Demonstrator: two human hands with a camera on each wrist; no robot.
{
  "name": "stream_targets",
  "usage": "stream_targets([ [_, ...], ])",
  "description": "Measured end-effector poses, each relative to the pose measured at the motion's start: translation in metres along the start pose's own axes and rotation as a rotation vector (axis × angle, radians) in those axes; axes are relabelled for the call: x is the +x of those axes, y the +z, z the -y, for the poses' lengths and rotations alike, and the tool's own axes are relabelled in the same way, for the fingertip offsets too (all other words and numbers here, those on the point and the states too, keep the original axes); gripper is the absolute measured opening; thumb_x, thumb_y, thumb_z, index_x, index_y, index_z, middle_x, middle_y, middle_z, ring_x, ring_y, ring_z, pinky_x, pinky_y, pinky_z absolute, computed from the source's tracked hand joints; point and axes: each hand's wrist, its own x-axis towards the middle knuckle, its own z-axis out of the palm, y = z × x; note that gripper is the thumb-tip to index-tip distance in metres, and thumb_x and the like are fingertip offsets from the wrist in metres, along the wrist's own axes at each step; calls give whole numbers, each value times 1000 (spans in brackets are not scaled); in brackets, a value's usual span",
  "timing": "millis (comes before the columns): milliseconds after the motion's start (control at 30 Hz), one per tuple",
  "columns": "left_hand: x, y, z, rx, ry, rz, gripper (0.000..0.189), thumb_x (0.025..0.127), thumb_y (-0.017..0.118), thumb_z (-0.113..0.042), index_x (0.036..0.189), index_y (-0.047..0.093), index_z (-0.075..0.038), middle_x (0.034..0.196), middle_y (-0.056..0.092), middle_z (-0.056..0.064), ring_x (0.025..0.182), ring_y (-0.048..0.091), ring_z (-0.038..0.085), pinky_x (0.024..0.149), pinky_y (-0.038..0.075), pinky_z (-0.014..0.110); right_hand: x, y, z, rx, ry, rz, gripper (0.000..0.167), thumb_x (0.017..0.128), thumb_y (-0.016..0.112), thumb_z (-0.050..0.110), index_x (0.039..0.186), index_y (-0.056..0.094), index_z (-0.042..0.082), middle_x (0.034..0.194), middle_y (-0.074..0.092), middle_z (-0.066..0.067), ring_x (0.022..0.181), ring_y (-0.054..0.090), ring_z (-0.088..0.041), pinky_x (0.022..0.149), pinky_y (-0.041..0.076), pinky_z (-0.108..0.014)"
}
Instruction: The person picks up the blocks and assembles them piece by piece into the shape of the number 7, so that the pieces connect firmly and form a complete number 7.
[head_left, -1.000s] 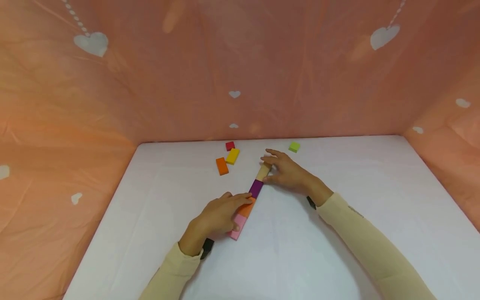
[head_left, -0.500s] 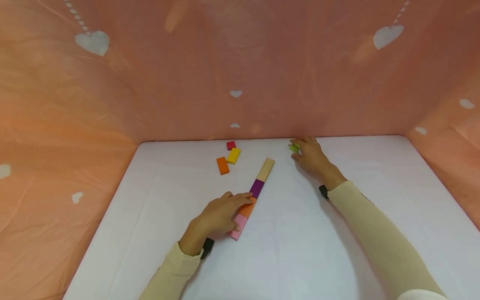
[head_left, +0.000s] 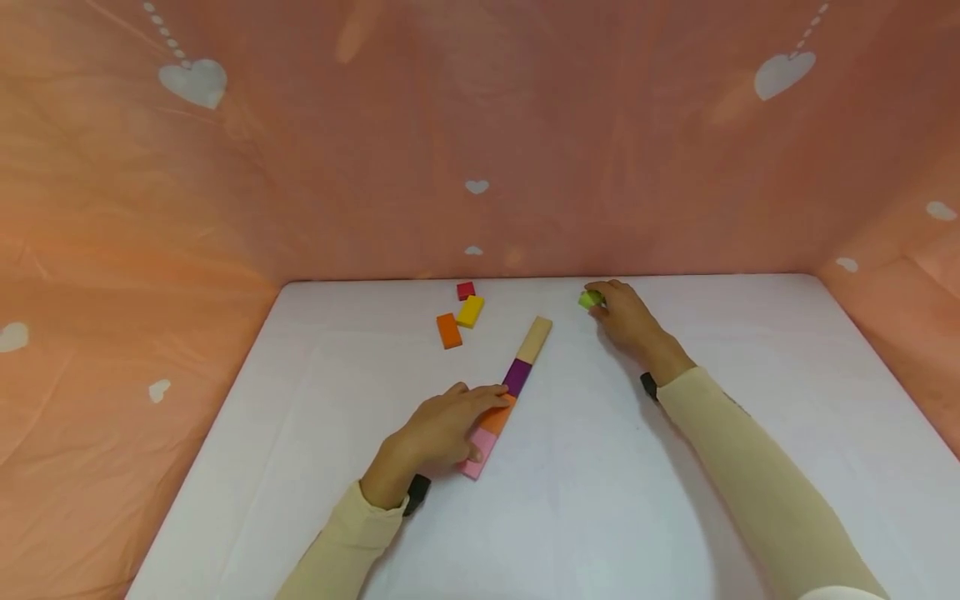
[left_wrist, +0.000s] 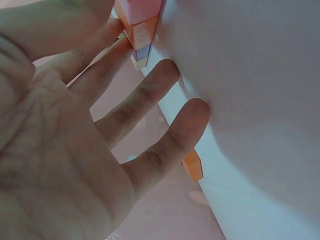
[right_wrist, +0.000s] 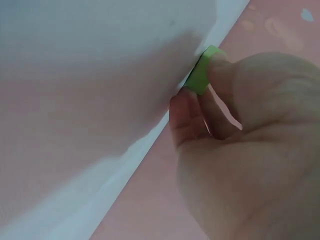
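A straight row of flat blocks runs away from me: a pink block (head_left: 480,450), an orange block (head_left: 498,417), a purple block (head_left: 517,377) and a beige block (head_left: 535,340) at the far end. My left hand (head_left: 444,427) rests on the near part, thumb on the pink block and forefinger reaching over the orange one. In the left wrist view its other fingers (left_wrist: 145,95) extend loosely beside the row. At the back, my right hand (head_left: 628,321) pinches a light green block (right_wrist: 200,74) between thumb and fingers, low over the table.
Left of the row's far end lie a loose orange block (head_left: 449,331), a yellow block (head_left: 470,312) and a red block (head_left: 466,291). The white table (head_left: 637,500) ends at a pink-orange cloth wall (head_left: 540,208) with hearts.
My right hand has left the beige block, moved right and back, and taken hold of the green block. The left hand has stayed on the row.
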Motion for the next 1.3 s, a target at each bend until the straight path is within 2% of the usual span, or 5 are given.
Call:
stream_targets([
  [133, 0, 1, -2, 6, -4, 1, 77, 80, 82, -14, 148, 49, -27, 158, 41, -7, 112, 48, 15, 75, 45, 23, -1, 1, 5, 64, -8, 29, 51, 102, 53, 10, 150, 39, 3, 137, 50, -20, 126, 49, -35, 111, 40, -52],
  [400, 4, -2, -3, 18, -11, 5, 78, 80, 82, -14, 149, 47, -28, 158, 40, -8, 112, 48, 15, 72, 45, 23, 3, 11, 29, 143, -122, 57, 47, 99, 58, 8, 145, 48, 2, 136, 53, -17, 121, 54, -32, 106, 47, -48],
  [667, 4, 0, -5, 8, -10, 21, 77, 80, 82, -15, 148, 48, -28, 157, 41, -8, 113, 49, 15, 73, 44, 22, 1, 18, 31, 159, -61, 108, 44, 100, 60, 16, 143, 52, 6, 131, 56, -12, 116, 55, -28, 104, 46, -46],
  [900, 4, 1, -4, 31, -13, 16, 79, 79, 83, -17, 149, 47, -28, 158, 41, -8, 116, 49, 16, 80, 47, 25, 2, 22, 31, 141, -69, 108, 44, 100, 60, 19, 142, 53, 8, 128, 57, -11, 117, 55, -27, 104, 47, -45],
  [1300, 1, -2, -2, 14, -27, 12, 78, 79, 83, -15, 148, 48, -28, 157, 42, -7, 115, 49, 16, 80, 48, 26, 4, 22, 35, 121, -101, 129, 45, 100, 59, 15, 143, 52, 6, 124, 60, -14, 115, 55, -28, 105, 46, -46],
])
